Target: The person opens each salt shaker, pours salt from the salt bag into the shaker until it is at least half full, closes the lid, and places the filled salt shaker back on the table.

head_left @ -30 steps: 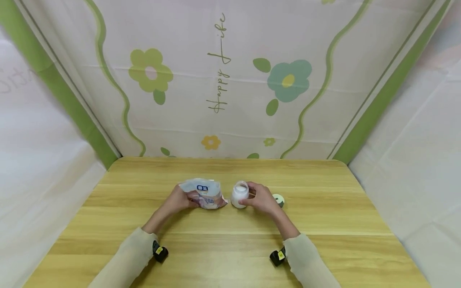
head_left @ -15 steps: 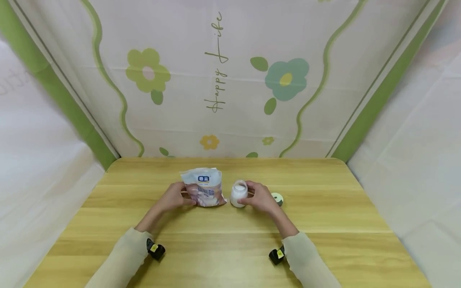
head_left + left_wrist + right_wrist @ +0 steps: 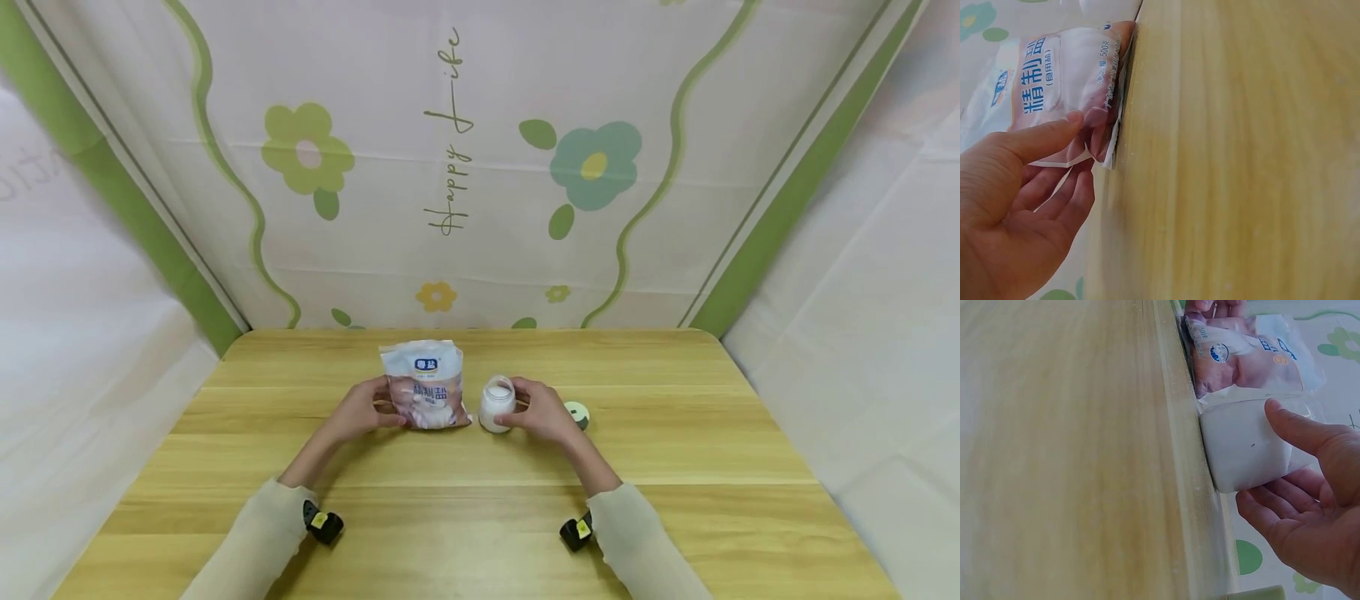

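Observation:
A salt bag with a blue label stands upright on the table, its printed front facing me. My left hand holds its left lower side, thumb in front and fingers behind. Just right of the bag, a small clear jar filled with white salt stands without its lid. Around the jar's right side, my right hand grips it between thumb and fingers. In the right wrist view the jar sits close beside the bag, its base on the table.
A round pale-green lid lies behind my right wrist. The wooden table ends at a fabric wall printed with flowers. Black wrist cameras hang at both sleeves.
The salt bag has come up from a slumped, tilted pose to standing upright. My left hand has shifted slightly left along with it. The right hand stays on the jar.

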`<state>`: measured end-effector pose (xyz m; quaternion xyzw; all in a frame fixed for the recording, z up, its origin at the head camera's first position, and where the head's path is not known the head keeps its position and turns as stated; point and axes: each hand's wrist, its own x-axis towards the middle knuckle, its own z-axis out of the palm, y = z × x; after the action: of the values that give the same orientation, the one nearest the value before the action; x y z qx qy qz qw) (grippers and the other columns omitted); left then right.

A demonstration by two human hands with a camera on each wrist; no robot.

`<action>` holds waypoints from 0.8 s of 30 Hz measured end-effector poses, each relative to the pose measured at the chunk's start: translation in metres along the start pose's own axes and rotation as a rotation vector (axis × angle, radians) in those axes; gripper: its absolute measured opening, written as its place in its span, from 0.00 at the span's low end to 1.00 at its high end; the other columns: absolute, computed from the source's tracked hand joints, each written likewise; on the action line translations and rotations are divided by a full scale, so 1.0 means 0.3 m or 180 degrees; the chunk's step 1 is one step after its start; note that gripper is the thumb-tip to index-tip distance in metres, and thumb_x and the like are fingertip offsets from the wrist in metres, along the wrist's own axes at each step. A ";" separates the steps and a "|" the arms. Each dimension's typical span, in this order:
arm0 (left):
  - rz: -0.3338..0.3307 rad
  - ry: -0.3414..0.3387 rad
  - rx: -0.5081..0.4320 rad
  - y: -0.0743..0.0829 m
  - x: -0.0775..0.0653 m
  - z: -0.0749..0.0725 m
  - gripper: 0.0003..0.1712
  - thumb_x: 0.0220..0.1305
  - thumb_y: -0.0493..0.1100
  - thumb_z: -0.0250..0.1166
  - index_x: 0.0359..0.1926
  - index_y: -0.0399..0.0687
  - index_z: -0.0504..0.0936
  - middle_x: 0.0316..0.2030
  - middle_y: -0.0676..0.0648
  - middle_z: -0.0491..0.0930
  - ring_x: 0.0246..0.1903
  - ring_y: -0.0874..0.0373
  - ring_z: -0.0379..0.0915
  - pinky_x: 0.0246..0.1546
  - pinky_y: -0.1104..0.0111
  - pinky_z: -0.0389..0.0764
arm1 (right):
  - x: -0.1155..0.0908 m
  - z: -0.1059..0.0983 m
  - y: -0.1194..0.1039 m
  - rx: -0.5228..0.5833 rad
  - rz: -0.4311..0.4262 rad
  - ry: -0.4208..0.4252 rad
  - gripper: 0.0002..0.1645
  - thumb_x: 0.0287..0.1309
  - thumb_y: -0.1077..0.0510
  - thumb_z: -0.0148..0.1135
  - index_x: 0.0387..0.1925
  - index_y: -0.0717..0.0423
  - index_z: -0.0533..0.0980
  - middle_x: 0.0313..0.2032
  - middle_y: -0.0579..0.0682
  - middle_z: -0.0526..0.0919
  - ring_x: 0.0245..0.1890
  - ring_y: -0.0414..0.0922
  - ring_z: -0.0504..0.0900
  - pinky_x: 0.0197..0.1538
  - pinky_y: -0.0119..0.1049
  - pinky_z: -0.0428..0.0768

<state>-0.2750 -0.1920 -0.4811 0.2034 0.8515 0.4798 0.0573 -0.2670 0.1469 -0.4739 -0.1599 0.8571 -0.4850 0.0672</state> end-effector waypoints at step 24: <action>-0.0189 0.0570 0.0143 0.047 -0.100 -0.062 0.45 0.57 0.37 0.74 0.69 0.28 0.59 0.62 0.26 0.71 0.62 0.32 0.69 0.65 0.41 0.70 | -0.049 -0.089 -0.057 -0.0156 -0.0058 0.0060 0.48 0.51 0.56 0.76 0.70 0.63 0.64 0.68 0.63 0.71 0.68 0.61 0.71 0.69 0.50 0.72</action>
<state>-0.2490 -0.2123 -0.4623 0.1355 0.8695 0.4749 -0.0095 -0.2568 0.1653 -0.4462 -0.1647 0.8679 -0.4659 0.0508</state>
